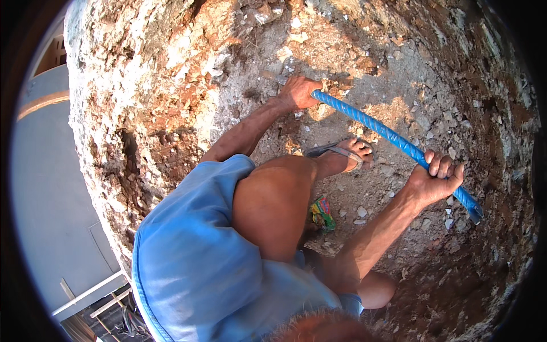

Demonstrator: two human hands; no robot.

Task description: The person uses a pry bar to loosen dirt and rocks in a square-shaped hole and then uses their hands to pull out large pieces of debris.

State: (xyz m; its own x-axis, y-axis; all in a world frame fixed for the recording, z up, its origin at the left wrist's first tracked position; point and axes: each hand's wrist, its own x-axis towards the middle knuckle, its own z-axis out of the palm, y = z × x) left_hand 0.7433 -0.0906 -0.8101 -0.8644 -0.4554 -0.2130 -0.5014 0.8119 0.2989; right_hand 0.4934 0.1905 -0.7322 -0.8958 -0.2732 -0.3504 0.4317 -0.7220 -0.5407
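Broken ground [421, 122], reddish and rubbly, fills most of the view; a grey surface [51, 165] lies beyond its left edge. A blue shirt [194, 268] covers the bent body toward the near edge.

Blue bar [373, 123], spirally marked, slants across the ground from far centre toward the right edge, its right end flattened and notched (contact with the soil: cannot tell).

A sandalled foot [347, 157] sits just nearer than the bar's middle, toes bare; best to steer the bar well clear of them.

Right hand [436, 179]: fingers wrapped round the bar near the notched end. Left hand [299, 93]: clenched on the other end, fingertips mostly hidden. Wide spacing should give good control; keep both grips firm, wrists straight.

Small: a green-and-red wrapper [323, 214], then white chips [362, 212]; footing looks loose, so plant weight first.
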